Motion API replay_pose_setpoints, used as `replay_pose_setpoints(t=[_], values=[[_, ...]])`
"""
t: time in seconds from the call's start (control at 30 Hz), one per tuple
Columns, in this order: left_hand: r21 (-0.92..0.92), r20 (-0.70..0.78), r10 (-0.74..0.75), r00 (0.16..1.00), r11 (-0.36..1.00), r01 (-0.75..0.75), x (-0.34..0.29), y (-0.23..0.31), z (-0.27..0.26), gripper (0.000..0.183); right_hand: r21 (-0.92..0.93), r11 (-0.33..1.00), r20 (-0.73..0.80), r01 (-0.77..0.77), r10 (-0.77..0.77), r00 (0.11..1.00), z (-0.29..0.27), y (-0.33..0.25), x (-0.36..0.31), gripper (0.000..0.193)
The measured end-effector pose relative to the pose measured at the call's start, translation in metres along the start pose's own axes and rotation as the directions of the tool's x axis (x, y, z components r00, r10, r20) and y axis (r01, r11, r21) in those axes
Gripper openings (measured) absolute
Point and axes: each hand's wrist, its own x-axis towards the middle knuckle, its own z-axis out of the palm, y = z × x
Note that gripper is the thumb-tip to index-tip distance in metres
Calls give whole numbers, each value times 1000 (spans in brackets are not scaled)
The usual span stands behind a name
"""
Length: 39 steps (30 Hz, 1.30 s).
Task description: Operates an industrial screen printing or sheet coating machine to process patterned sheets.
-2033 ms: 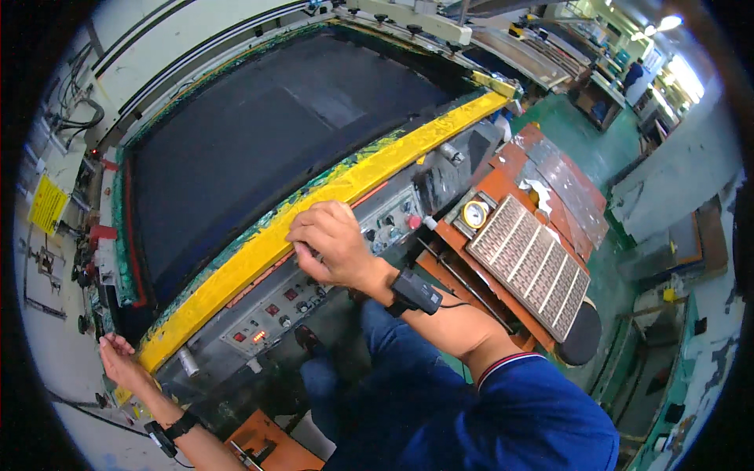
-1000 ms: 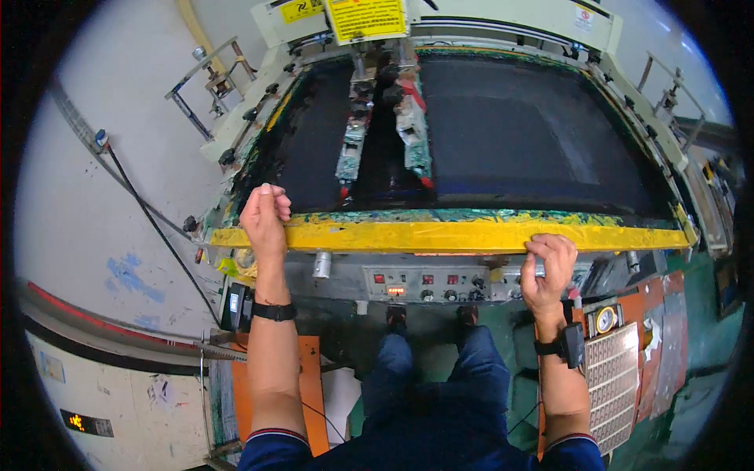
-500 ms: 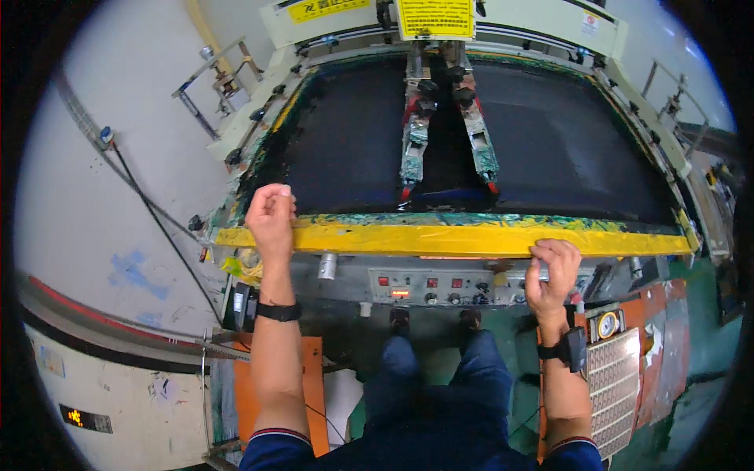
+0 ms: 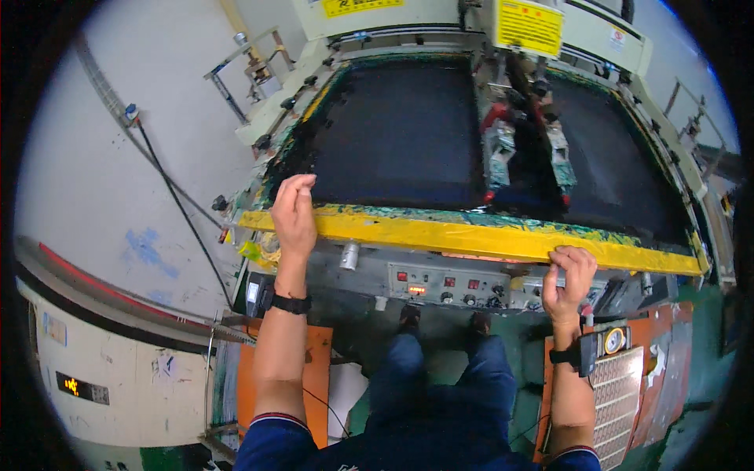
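A large printing screen frame with a dark, ink-covered mesh (image 4: 408,129) lies in a machine in front of me. Yellow tape covers its front bar (image 4: 440,235). My left hand (image 4: 295,220) is over the bar's left part, fingers curled together, with nothing visible in them. At the bar's right part, the curled fingertips of my right hand (image 4: 571,282) touch its front edge, the thumb standing apart below. Two ink-smeared squeegee arms (image 4: 499,153) hang over the mesh, right of its middle.
Below the bar sits a control panel (image 4: 448,286) with red switches and knobs. At my right, a patterned sheet (image 4: 616,400) and a round dial gauge (image 4: 614,340) lie on an orange-brown board. An orange board (image 4: 314,377) and a white cabinet (image 4: 118,377) stand at my left.
The squeegee arms have shifted right across the mesh. The whole view has swung slightly left; both hands stay near the same parts of the yellow bar.
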Motion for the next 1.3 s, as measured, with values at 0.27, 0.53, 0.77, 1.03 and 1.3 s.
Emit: replay_pose_setpoints(t=[0.27, 0.53, 0.77, 1.03, 1.3], values=[[660, 414, 257, 873, 576, -483, -41, 7, -58, 41, -7, 1000, 7, -4, 4, 1000, 1, -4, 3, 24], [416, 277, 243, 930, 842, -344, -41, 26, -32, 38, -9, 1000, 4, -4, 4, 1000, -2, 0, 2, 23], [177, 139, 47, 989, 982, -71, 6, 13, 35, 22, 18, 1000, 37, -18, 18, 999, -4, -6, 6, 26], [152, 146, -79, 986, 987, 56, 1, 1, 33, 21, 9, 1000, 3, -28, 28, 1000, -3, -1, 0, 27], [122, 149, -20, 989, 993, 1, 1, -6, 39, 20, -6, 999, -25, -35, 35, 999, 0, 5, -3, 25]])
